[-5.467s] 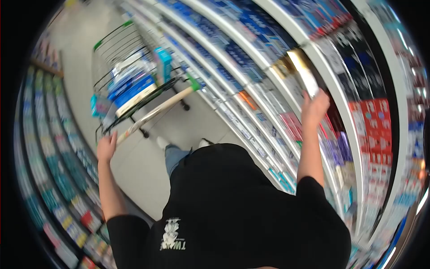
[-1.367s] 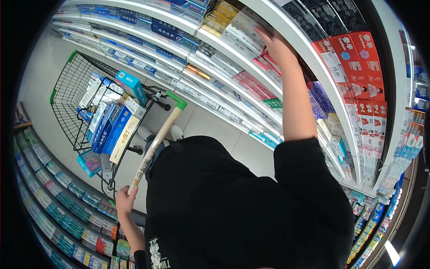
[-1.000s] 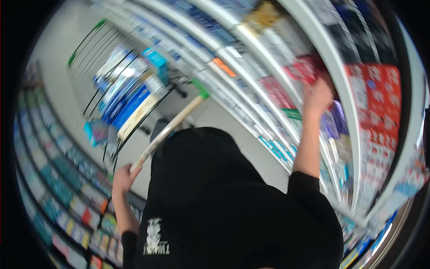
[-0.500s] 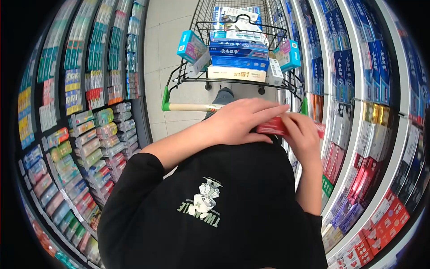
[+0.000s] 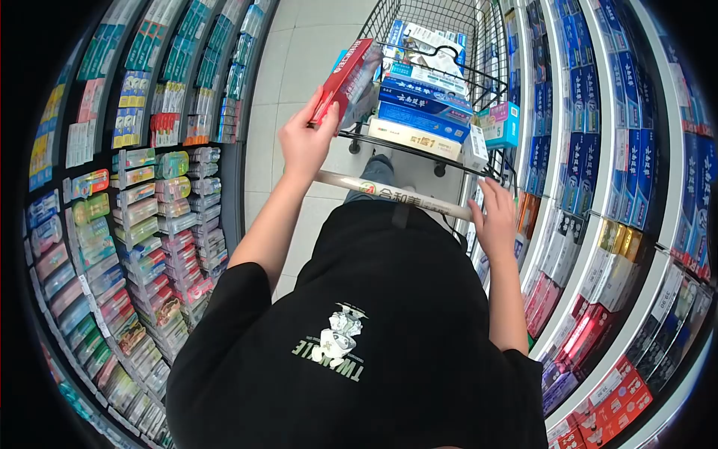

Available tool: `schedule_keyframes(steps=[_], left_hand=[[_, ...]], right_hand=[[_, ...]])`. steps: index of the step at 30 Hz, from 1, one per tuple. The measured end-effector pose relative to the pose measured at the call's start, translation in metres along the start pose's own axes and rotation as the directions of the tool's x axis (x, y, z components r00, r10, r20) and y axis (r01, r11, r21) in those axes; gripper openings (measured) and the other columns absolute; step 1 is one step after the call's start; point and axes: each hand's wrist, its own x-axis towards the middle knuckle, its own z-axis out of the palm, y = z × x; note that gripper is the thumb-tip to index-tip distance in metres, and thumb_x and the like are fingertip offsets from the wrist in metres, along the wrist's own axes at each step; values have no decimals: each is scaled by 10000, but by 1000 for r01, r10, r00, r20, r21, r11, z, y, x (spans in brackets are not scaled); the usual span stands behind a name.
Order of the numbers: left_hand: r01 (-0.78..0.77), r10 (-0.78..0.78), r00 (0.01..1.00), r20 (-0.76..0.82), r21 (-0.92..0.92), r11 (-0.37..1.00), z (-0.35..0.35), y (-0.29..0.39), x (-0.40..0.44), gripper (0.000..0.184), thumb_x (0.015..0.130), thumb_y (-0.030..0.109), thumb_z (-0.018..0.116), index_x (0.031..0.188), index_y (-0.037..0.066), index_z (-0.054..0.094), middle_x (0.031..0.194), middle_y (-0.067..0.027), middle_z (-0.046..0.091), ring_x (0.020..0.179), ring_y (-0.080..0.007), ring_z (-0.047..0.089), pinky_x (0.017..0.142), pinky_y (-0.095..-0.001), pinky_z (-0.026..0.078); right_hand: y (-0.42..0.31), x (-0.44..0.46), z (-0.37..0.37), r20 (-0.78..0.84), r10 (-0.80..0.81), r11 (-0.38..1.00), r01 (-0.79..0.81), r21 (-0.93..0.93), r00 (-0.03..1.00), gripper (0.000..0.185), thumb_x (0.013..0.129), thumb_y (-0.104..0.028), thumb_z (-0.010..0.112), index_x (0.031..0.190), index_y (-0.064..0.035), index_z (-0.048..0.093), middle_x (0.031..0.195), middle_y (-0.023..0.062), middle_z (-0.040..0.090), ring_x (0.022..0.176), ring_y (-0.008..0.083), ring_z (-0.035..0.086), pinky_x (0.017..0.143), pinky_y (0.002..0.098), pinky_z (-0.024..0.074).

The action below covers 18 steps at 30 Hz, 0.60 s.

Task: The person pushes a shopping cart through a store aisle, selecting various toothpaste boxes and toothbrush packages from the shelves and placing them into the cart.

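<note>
My left hand (image 5: 307, 142) is closed around the lower end of a long red toothpaste box (image 5: 348, 78), tilted up over the near left corner of the shopping cart (image 5: 490, 82). At the right end of the pale cart handle (image 5: 404, 198), my right hand (image 5: 495, 221) rests with its thumb on the near side and its fingers over the bar. In the cart, blue toothpaste boxes (image 5: 422, 116) and a cream box (image 5: 415, 141) are stacked near the handle. A turquoise box (image 5: 499, 125) sits at the right rim.
A shelf wall of hanging toothbrush packs (image 5: 138, 194) runs along my left. On my right, close to the cart, stand shelves of blue toothpaste boxes (image 5: 583, 157) and red boxes (image 5: 609, 408). Tiled floor (image 5: 273, 123) shows between the left shelves and the cart.
Both hands were together at the red box in front of my body. My left hand has carried it forward and left over the cart; my right hand has left it for the handle.
</note>
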Motion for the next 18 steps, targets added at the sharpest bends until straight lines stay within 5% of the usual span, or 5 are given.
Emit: schedule_keyframes(steps=[3, 7, 8, 15, 18], left_hand=[[-209, 228, 974, -10, 356, 911, 27, -27, 12, 484, 899, 257, 787, 1315, 18, 718, 916, -198, 753, 763, -285, 746, 725, -378, 590], [-184, 100, 972, 213, 426, 886, 59, -55, 5, 556, 915, 326, 762, 1382, 42, 661, 968, -202, 739, 868, -343, 732, 798, -443, 585], [-214, 96, 957, 273, 444, 870, 62, -56, 2, 608, 914, 348, 768, 1418, 42, 619, 1060, -208, 728, 939, -359, 720, 836, -460, 578], [-340, 187, 923, 337, 482, 807, 52, -44, -3, 692, 910, 393, 784, 1440, 14, 551, 1139, -224, 701, 1059, -354, 686, 914, -465, 554], [-390, 253, 917, 308, 566, 726, 28, -47, -6, 643, 931, 416, 756, 1391, 0, 586, 1155, -203, 696, 1068, -352, 672, 914, -468, 544]], right_hand=[[14, -22, 21, 95, 76, 997, -72, -42, 993, 414, 959, -236, 725, 1333, -72, 657, 1355, 143, 642, 1206, 344, 606, 1017, 453, 471], [17, -30, 35, 125, 125, 990, -116, -77, 984, 223, 1014, -255, 607, 1108, -90, 725, 1071, 93, 723, 1031, 300, 664, 916, 438, 494], [16, -27, 40, 12, 94, 993, -93, -77, 996, 213, 1012, -242, 578, 944, -98, 718, 885, 61, 710, 895, 283, 668, 831, 434, 493], [11, -23, 32, 97, 159, 980, -146, -131, 982, 273, 1009, -246, 554, 823, -103, 694, 805, 83, 692, 802, 303, 662, 772, 462, 488], [16, -19, 32, 291, 262, 963, -227, -148, 920, 357, 1014, -305, 497, 855, -84, 727, 879, 119, 736, 840, 346, 695, 787, 507, 518]])
